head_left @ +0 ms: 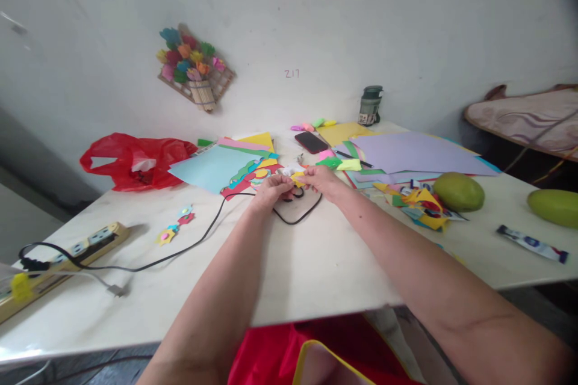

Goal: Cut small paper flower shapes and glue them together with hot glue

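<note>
At the middle of the table my left hand and my right hand meet, fingers pinched. Between them shows a small yellow paper piece, gripped from both sides; its full shape is hidden by the fingers. A black cord loops on the tabletop just below the hands. Beyond the left hand lie colourful paper cutouts, some with wavy edges. A green clay-like packet lies past my right hand. Small paper flowers rest on the table at left.
A power strip takes the cord's plug at left, near a red plastic bag. Paper sheets, a phone and a bottle are at the back. Paper scraps, green fruit and a tube lie at right.
</note>
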The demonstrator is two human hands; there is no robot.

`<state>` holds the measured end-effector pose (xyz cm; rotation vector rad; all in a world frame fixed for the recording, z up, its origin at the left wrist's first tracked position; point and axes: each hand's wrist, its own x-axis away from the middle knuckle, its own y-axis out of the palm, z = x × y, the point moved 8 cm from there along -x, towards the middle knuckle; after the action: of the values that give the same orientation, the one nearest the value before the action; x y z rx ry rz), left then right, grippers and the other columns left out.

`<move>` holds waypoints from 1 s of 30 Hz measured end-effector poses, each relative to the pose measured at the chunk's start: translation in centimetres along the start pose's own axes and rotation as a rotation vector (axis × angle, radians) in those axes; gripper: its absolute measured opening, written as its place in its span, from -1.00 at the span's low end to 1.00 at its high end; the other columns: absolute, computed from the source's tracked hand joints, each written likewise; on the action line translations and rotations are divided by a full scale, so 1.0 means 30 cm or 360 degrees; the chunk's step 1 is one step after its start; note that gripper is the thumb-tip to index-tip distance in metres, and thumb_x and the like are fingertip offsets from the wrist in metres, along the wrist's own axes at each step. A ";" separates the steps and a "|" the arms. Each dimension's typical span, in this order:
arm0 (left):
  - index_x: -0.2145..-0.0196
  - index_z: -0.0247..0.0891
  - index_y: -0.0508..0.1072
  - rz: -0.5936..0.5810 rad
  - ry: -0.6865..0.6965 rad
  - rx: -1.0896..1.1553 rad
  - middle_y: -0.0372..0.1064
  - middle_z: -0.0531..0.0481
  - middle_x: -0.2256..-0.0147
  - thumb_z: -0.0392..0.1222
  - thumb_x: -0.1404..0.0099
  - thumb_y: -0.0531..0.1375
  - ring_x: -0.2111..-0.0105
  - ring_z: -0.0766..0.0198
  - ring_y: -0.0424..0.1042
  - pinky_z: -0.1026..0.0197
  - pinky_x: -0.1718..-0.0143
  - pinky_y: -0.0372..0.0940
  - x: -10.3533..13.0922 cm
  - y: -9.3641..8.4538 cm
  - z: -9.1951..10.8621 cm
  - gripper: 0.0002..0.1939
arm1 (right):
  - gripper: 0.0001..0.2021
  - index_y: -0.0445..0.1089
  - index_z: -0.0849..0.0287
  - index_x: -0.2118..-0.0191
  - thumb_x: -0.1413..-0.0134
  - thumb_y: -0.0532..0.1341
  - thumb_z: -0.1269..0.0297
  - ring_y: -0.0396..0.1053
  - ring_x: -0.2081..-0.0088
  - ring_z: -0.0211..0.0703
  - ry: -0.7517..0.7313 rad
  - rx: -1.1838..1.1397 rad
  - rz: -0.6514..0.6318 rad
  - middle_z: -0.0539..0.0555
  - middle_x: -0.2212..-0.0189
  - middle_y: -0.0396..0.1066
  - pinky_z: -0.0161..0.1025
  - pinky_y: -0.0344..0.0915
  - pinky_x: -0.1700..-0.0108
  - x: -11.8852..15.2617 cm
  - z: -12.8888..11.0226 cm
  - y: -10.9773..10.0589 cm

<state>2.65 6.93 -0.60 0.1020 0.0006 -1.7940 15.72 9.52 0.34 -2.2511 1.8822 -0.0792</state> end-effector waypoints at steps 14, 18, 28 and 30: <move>0.49 -0.33 0.33 0.0023 0.0027 0.0010 0.40 0.01 0.55 -0.11 0.06 0.33 0.63 0.41 0.34 0.31 0.51 0.28 -0.006 -0.010 -0.005 -0.71 | -0.66 0.37 0.23 0.48 0.15 0.31 0.01 0.23 0.61 -0.35 0.0053 -0.0173 -0.0196 -0.01 0.62 0.33 -0.43 -0.05 0.70 0.015 -0.006 0.012; 0.49 -0.33 0.33 0.0041 0.0047 0.0034 0.39 0.02 0.56 -0.12 0.05 0.32 0.64 0.42 0.33 0.33 0.54 0.26 -0.006 -0.014 -0.005 -0.72 | -0.70 0.39 0.26 0.47 0.08 0.29 0.06 0.22 0.63 -0.38 0.0075 -0.0269 -0.0164 0.06 0.57 0.40 -0.44 -0.06 0.71 0.011 0.000 -0.005; 0.44 -0.33 0.33 0.0104 -0.0048 0.0096 0.43 -0.04 0.54 -0.06 -0.01 0.27 0.63 0.35 0.38 0.28 0.51 0.32 -0.011 -0.026 -0.013 -0.71 | -0.86 0.35 0.25 0.56 0.10 0.28 0.36 0.19 0.66 -0.40 -0.0001 -0.0058 -0.0064 0.02 0.66 0.40 -0.44 -0.05 0.68 0.014 -0.020 -0.009; 0.43 -0.33 0.35 0.0113 -0.0050 0.0080 0.43 -0.05 0.53 -0.05 0.00 0.27 0.63 0.35 0.38 0.28 0.51 0.32 -0.012 -0.028 -0.015 -0.71 | -0.85 0.34 0.24 0.58 0.10 0.28 0.34 0.19 0.65 -0.39 -0.0070 0.0008 -0.0101 -0.01 0.67 0.38 -0.43 -0.03 0.66 0.018 -0.031 -0.003</move>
<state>1.95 7.48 -1.07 0.1087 -0.0696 -1.7251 15.75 8.90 1.21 -2.2903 1.7873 -0.0438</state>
